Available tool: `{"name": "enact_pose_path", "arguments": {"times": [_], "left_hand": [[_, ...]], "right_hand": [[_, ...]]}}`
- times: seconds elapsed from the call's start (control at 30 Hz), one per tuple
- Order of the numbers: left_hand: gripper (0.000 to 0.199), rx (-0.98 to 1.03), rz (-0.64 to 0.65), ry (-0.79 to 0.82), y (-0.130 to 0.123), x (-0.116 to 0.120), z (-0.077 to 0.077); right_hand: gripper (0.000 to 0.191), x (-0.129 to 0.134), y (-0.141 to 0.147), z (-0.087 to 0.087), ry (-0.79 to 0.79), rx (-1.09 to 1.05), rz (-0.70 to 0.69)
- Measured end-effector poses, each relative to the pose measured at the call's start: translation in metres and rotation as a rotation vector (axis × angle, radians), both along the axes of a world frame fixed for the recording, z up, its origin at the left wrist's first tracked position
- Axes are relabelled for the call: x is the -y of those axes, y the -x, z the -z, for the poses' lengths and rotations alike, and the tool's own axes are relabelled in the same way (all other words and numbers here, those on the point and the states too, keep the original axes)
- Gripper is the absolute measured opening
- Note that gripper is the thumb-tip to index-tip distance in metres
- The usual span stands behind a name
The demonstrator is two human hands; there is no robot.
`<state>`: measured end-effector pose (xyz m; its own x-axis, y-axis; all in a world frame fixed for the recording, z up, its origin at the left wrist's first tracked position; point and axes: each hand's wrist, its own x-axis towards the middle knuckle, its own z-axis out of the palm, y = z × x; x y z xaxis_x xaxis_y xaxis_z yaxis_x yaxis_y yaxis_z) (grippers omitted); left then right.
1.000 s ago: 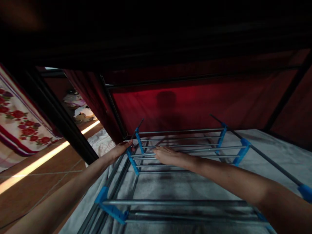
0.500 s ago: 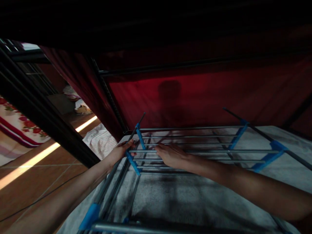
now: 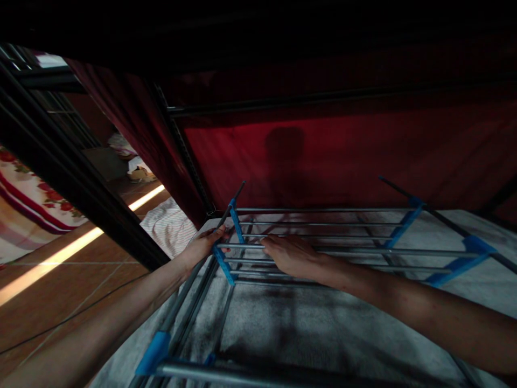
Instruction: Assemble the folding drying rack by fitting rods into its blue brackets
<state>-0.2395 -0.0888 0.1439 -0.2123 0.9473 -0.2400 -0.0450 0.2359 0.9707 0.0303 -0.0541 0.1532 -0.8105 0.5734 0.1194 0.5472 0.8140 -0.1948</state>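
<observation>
A metal drying rack (image 3: 363,250) with blue plastic brackets lies on a grey blanket (image 3: 278,323). My left hand (image 3: 205,245) is closed round its left side tube, just beside a blue bracket (image 3: 224,265). My right hand (image 3: 288,254) has its fingers curled over the front rail of the bracketed section, a little right of that bracket. Its palm and thumb are turned away from me. Another blue bracket (image 3: 479,250) joins the rail to the right side tube. A thicker rail (image 3: 210,371) with its own blue joint (image 3: 153,353) runs close to me.
Behind the rack hangs a dark red curtain (image 3: 343,156). A black metal post (image 3: 100,188) slants down on the left. Beyond it are a tiled floor (image 3: 81,291) with a thin cable, a striped cloth (image 3: 169,223) and a flowered fabric (image 3: 40,199).
Both hands keep their places on the rack. The view has shifted slightly, and the rack's right side appears a little farther right.
</observation>
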Motion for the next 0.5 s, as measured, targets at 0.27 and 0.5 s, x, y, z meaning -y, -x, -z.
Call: {"name": "enact_pose_path", "arguments": {"times": [0.27,0.5], "left_hand": [[0.043,0.006,0.01,-0.02,-0.0041,0.0025,-0.0033],[0.042,-0.023,0.007,-0.003,-0.0013,-0.0006,0.0001]], "right_hand": [[0.025,-0.0006,-0.0014,-0.0047,0.039,0.003,-0.029],[0.024,-0.0053,-0.0001,-0.0061,0.089,0.021,-0.014]]}}
